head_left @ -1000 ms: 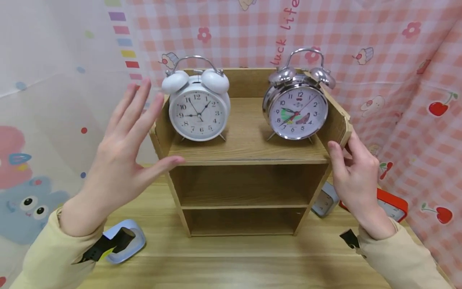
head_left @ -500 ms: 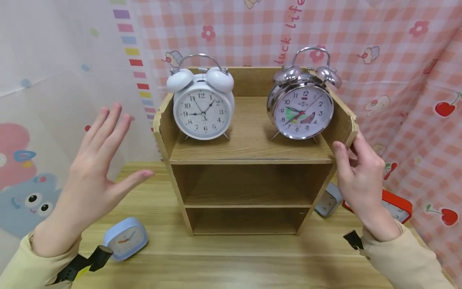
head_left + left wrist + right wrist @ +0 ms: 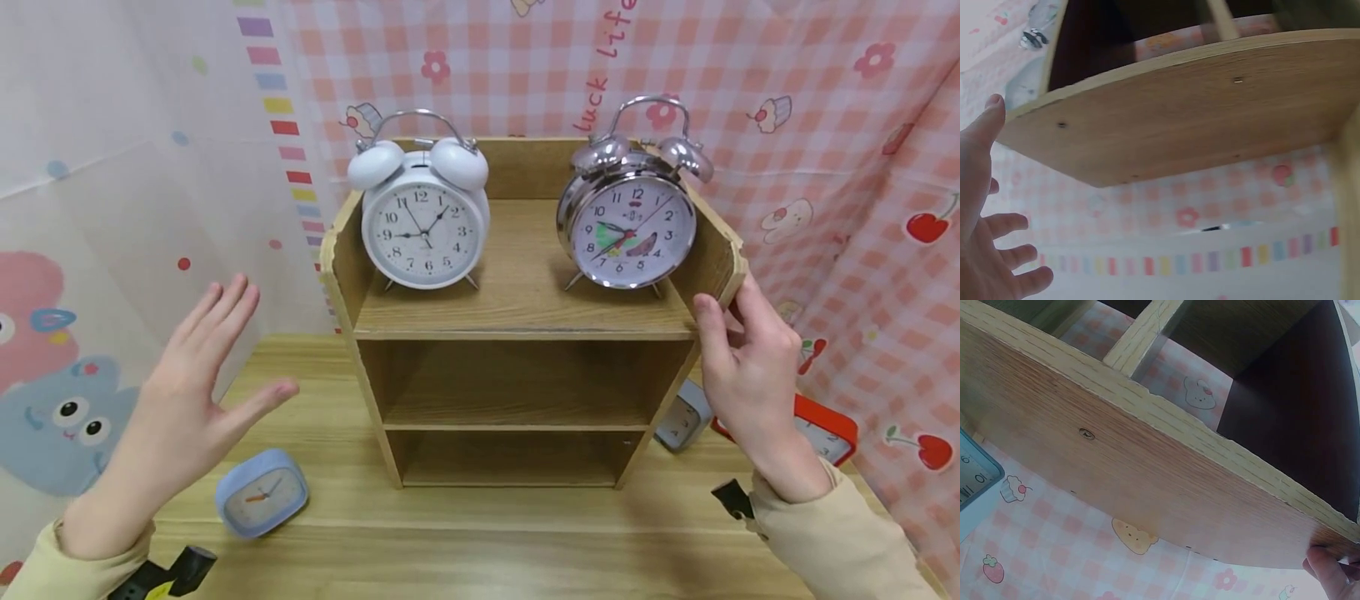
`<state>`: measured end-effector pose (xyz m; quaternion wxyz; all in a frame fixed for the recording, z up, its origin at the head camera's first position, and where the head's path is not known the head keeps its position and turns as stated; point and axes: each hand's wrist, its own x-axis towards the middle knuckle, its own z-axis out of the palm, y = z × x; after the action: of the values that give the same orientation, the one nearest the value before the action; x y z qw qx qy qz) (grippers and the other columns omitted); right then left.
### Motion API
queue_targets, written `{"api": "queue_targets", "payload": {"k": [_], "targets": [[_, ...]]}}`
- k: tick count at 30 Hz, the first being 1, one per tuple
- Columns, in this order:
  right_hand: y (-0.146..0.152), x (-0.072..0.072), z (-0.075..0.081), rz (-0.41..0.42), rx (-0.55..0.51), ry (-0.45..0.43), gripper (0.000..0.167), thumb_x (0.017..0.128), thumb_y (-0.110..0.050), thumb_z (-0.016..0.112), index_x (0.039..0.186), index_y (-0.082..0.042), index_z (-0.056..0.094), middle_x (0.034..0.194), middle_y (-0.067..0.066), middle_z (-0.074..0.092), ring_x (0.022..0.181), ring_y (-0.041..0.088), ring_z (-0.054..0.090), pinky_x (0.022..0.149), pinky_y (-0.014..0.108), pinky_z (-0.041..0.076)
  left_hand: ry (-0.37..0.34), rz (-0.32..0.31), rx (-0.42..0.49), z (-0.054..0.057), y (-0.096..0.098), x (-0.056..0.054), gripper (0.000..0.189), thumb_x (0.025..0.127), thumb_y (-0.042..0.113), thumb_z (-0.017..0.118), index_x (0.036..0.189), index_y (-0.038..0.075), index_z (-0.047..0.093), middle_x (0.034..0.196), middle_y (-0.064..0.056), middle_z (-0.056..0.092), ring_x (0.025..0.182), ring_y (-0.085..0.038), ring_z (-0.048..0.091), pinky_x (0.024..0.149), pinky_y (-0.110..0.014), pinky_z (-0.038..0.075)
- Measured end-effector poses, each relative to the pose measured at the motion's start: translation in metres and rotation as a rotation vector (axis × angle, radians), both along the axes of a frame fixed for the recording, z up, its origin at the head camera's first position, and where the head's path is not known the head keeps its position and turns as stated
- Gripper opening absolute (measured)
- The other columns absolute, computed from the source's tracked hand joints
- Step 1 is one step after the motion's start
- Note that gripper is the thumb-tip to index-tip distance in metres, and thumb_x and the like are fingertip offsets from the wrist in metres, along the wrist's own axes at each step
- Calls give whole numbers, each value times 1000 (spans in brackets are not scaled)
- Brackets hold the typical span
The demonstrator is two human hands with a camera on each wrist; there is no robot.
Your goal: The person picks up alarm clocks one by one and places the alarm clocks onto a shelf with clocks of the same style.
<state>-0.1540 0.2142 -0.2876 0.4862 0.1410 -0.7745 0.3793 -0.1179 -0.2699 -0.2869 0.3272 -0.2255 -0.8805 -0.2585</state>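
Observation:
A small wooden shelf (image 3: 525,336) stands upright on the table. On its top board, a white twin-bell alarm clock (image 3: 425,233) sits at the left and a silver twin-bell alarm clock (image 3: 630,233) at the right. My right hand (image 3: 753,375) grips the upper front corner of the shelf's right side panel, thumb on the inner side. My left hand (image 3: 187,400) is in the air left of the shelf, fingers straight and thumb spread, holding nothing. Below it lies a light-blue square clock (image 3: 262,493). The left wrist view shows those spread fingers apart from the side panel (image 3: 1166,119).
Right of the shelf stand a grey-blue clock (image 3: 684,417) and a red-framed clock (image 3: 825,429), the latter partly hidden by my right hand. A pink checkered curtain (image 3: 480,75) hangs close behind, with a white curtain (image 3: 172,208) at the left. The shelf's lower two levels hold nothing.
My left hand has drawn away from the white alarm clock, to the left and down. The right hand keeps its grip on the shelf. The view has shifted slightly.

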Motion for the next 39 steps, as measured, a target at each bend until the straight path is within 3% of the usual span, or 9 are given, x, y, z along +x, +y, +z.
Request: {"api": "queue_targets", "payload": {"k": [5,10,16,26,34,39], "targets": [[0,0,0,5,-3,-1,34,102,-9,67,135,2,67,115,29,75,100,-26,58,81,-4,45,-67,29,-36,-20,-8,-1,91,88,44,85,162,14,41,169,-18,39,160,-45,29,132,-60,23],[0,1,2,10,-15,-1,32,101,-7,68,131,3,68,113,28,76,100,-25,60,82,-4,46,-157,63,-38,-41,-11,2,93,86,34,87,164,19,38,170,-15,38,161,-42,29,127,-68,24],[-1,0,3,9,-26,-2,26,99,-4,70,123,6,71,104,28,75,99,-26,61,81,-3,47,-271,99,-61,-67,-17,4,91,89,33,85,164,17,37,169,-18,40,159,-45,30,119,-76,27],[-2,0,-1,12,-33,26,29,98,-3,70,126,5,70,103,30,76,98,-28,61,80,-2,47,-359,174,-30,-88,-31,9,87,92,37,81,165,22,36,166,-22,42,146,-54,41,108,-79,32],[-6,-3,-5,25,-67,23,31,101,-10,69,130,2,70,111,29,77,99,-23,64,82,-1,49,-513,236,-79,-116,-51,11,84,97,43,75,164,10,35,161,-31,44,139,-58,44,98,-75,40],[-6,1,-6,10,-77,20,33,100,-6,70,131,1,70,115,29,77,101,-22,64,84,0,49,-532,263,-90,-128,-61,13,82,96,44,76,160,6,40,156,-34,48,136,-58,47,98,-71,42]]}}
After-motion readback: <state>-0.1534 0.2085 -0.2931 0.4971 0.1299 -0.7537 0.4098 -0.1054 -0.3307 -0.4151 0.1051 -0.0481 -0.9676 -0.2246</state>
